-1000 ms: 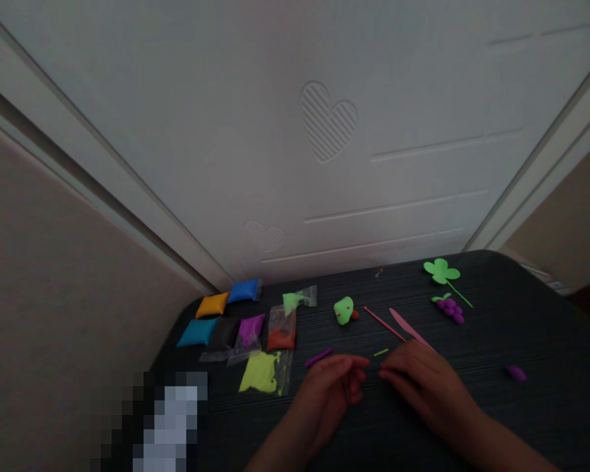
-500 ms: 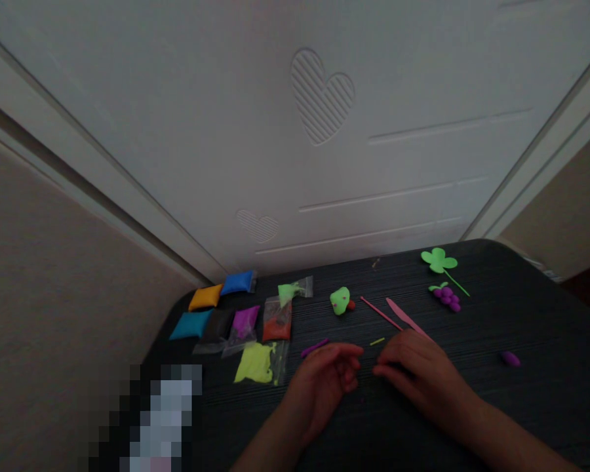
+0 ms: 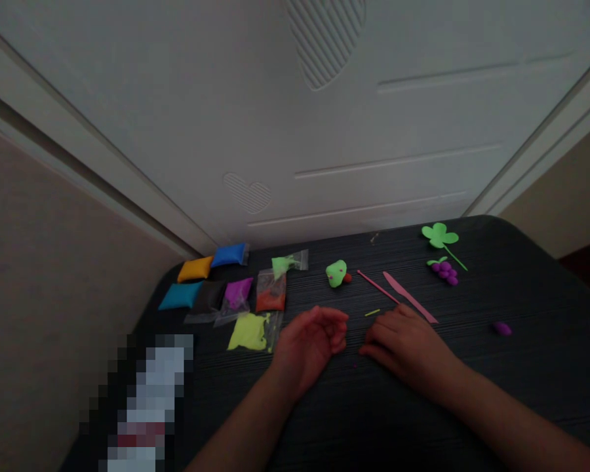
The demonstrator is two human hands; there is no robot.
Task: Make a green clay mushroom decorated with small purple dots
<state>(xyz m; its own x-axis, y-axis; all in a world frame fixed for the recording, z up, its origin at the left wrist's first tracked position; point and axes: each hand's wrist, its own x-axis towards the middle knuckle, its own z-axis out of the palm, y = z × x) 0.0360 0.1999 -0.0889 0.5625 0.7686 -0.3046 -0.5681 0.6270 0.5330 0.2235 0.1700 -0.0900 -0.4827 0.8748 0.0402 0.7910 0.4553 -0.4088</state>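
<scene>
My left hand [image 3: 311, 351] is turned partly palm up above the dark table, its fingers loosely curled and apart from the thumb, with nothing visible in it. Across a small gap, my right hand [image 3: 406, 344] rests palm down with bent fingers drawn toward the thumb; whatever lies under the fingertips is hidden. Just beyond them lies a thin yellow-green clay strip [image 3: 372, 313]. A tiny purple speck [image 3: 354, 365] is on the table between the hands. Behind my right hand are a pink clay knife [image 3: 409, 297] and a thin pink modelling stick [image 3: 377, 286], its near end covered.
Bagged clay in several colours, including yellow-green [image 3: 248, 332] and red [image 3: 271, 300], lies left. A green clay tree [image 3: 336, 273] stands mid-table. To the right are a green clay clover [image 3: 438, 236], purple clay grapes [image 3: 445, 272] and a purple clay piece [image 3: 502, 328]. A white door [image 3: 201, 98] rises behind.
The view has tipped downward, so the table sits higher in the picture. My hands have drawn slightly apart, and my left hand now covers the purple clay roll seen earlier.
</scene>
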